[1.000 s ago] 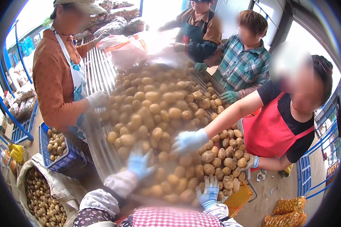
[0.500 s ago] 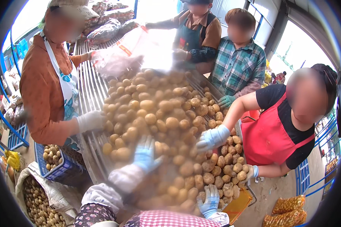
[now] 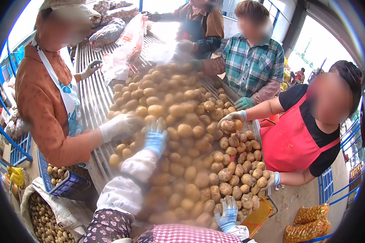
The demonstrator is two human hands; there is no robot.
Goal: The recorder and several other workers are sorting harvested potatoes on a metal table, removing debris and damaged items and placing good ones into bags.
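My left hand (image 3: pixel 155 137), in a light blue and white glove, is stretched out over the pile of potatoes (image 3: pixel 178 162) on the metal roller table (image 3: pixel 93 81), fingers apart on the potatoes. My right hand (image 3: pixel 227 214), gloved alike, rests with extended fingers on potatoes (image 3: pixel 225 188) along the near right of the table, above a yellow chute (image 3: pixel 255 218). A haze over the middle and lower part of the picture blurs many potatoes. A co-worker's white-gloved hand (image 3: pixel 117 127) is just left of my left hand; another co-worker's gloved hand (image 3: pixel 229 121) grips potatoes farther right.
Co-workers (image 3: pixel 52 105) (image 3: pixel 251 69) (image 3: pixel 300 129) stand along both sides and at the far end, where pale sacks (image 3: pixel 125 48) lie. A blue crate (image 3: pixel 65 182) and open potato sack (image 3: pixel 44 218) sit at lower left; orange mesh bags (image 3: pixel 306 231) lie at lower right.
My left hand has moved forward, up the pile. My right hand stays about where it was. The pale sack shifted back, and the co-workers' hands on both sides have moved farther over the potatoes.
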